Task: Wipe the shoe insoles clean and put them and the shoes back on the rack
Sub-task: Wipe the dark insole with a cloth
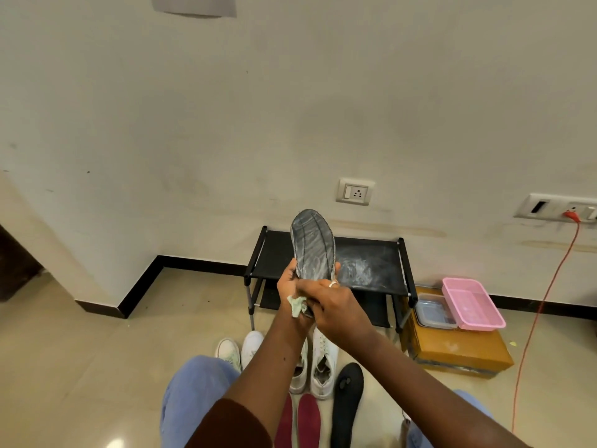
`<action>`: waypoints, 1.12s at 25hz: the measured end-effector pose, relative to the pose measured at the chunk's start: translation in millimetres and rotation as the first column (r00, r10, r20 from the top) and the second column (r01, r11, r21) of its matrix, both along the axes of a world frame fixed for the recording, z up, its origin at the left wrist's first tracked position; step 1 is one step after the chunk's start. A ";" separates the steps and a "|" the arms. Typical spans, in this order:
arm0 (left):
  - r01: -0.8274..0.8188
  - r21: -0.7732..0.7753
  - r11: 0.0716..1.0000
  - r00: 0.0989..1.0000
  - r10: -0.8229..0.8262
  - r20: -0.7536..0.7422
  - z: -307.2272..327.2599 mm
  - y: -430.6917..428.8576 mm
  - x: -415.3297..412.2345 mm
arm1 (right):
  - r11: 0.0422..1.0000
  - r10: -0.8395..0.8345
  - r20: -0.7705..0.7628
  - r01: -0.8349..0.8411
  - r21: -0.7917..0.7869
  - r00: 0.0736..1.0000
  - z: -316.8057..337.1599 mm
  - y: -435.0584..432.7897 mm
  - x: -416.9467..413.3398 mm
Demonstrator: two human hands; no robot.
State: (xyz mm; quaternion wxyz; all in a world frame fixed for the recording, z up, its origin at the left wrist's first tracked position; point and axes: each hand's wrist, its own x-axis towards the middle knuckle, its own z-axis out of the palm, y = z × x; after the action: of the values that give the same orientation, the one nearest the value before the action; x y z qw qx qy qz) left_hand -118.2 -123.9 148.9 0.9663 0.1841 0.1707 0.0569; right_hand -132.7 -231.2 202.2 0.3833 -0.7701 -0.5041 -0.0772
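I hold a grey insole [312,244] upright in front of the black shoe rack [381,253]. My left hand [289,281] grips the insole at its middle from the left side. My right hand [334,307] covers the insole's lower end and holds a pale green cloth [297,305] against it, with the cloth sticking out to the left. On the floor between my knees lie two maroon insoles [308,418] and a black insole [347,399]. Several white shoes [324,367] stand just beyond them, partly hidden by my arms.
The rack's top shelf shows white dusty smears. To its right a cardboard box [458,354] carries a pink basket [471,303] and a clear container [434,313]. An orange cable [546,295] hangs from the wall socket to the floor.
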 end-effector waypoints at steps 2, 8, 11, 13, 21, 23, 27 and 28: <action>-0.039 0.040 0.998 0.999 0.040 -0.031 1.8 -2.8 2.1 | 0.999 -0.030 0.116 0.028 0.022 0.993 0.9 8.1 8.4; 0.006 0.019 1.000 1.000 -0.006 -0.029 15.6 5.3 12.4 | 0.991 0.124 0.271 -0.134 0.020 0.955 -9.4 -5.4 17.4; 0.038 0.020 0.999 0.998 -0.037 -0.043 11.5 3.5 13.8 | 0.987 0.149 0.339 -0.159 0.001 0.929 -12.6 -19.9 22.2; 0.024 -0.005 1.000 0.998 -0.024 -0.051 12.1 3.1 15.6 | 0.984 0.158 0.344 -0.177 0.026 0.926 -10.0 -19.8 23.6; -0.018 0.026 1.000 0.997 0.019 -0.073 17.2 -15.3 8.0 | 1.000 -0.026 0.132 0.025 0.007 0.991 -11.9 -3.0 22.5; 0.012 -0.022 1.000 0.998 -0.013 -0.068 16.5 -6.9 11.3 | 0.996 0.094 0.269 -0.090 -0.026 0.959 -11.4 -13.4 22.8; 0.056 -0.097 0.994 0.998 -0.059 -0.025 20.3 -1.4 10.4 | 0.982 0.164 0.389 -0.188 0.025 0.906 -16.2 -30.3 30.3; 0.063 -0.131 0.989 0.998 -0.062 0.011 20.9 -1.9 8.6 | 0.982 0.153 0.407 -0.184 0.038 0.901 -18.4 -32.4 31.5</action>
State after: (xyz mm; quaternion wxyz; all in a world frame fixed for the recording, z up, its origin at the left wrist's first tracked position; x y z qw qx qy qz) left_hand -109.7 -125.7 169.8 0.9782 0.1254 0.1647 0.0159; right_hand -101.2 -263.6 183.8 0.3053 -0.6764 -0.6334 -0.2194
